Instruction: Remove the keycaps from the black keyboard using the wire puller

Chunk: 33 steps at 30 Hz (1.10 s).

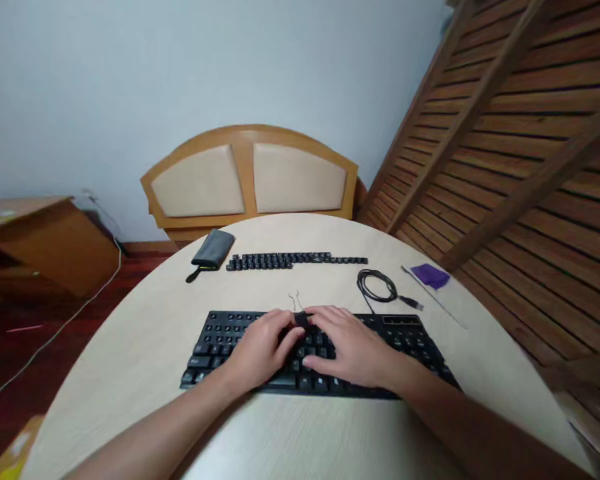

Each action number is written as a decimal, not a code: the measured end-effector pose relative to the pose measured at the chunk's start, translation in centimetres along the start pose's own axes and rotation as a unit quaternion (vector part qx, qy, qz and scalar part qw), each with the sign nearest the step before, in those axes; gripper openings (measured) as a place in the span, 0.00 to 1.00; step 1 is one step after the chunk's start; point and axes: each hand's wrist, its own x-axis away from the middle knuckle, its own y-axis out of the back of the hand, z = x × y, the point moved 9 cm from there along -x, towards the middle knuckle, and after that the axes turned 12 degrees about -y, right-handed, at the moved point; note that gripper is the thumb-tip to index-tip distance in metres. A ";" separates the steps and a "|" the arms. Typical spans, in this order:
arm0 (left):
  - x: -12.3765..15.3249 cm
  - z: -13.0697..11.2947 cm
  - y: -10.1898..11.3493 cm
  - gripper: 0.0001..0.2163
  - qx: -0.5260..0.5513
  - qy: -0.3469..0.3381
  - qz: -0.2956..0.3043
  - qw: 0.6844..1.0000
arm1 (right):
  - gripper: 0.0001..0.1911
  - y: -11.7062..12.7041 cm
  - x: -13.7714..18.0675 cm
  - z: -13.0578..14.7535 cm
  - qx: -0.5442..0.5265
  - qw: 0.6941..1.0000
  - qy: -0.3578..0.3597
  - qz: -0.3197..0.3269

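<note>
A black keyboard [410,337] lies on the round pale table [140,353] right in front of me. Both my hands rest on its middle. My left hand [263,350] has its fingers curled, and its fingertips meet a small black keycap puller [303,319]. The puller's two thin wire loops stick out over the keyboard's far edge. My right hand [353,347] arches over the keys, with its fingertips closed on the same black handle from the right. The keys under my hands are hidden.
Rows of loose black keycaps [290,260] lie further back, with a grey pouch [213,250] to their left. A coiled black cable [380,287] and a purple cloth [430,275] on clear plastic lie at the right. A wooden chair back [250,177] stands behind the table.
</note>
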 end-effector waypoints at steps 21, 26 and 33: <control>-0.8 1.1 0.5 0.09 0.165 0.045 -0.045 0.984 | 0.05 0.3 -0.2 -0.1 -0.061 0.998 -0.007 -0.007; -0.8 0.8 0.9 0.10 0.151 0.036 -0.057 0.986 | 0.05 0.7 -0.3 0.0 -0.093 0.995 0.011 -0.027; -0.7 0.8 1.0 0.11 0.129 0.033 -0.058 0.989 | 0.07 0.8 -0.4 -0.3 -0.129 0.991 0.022 -0.031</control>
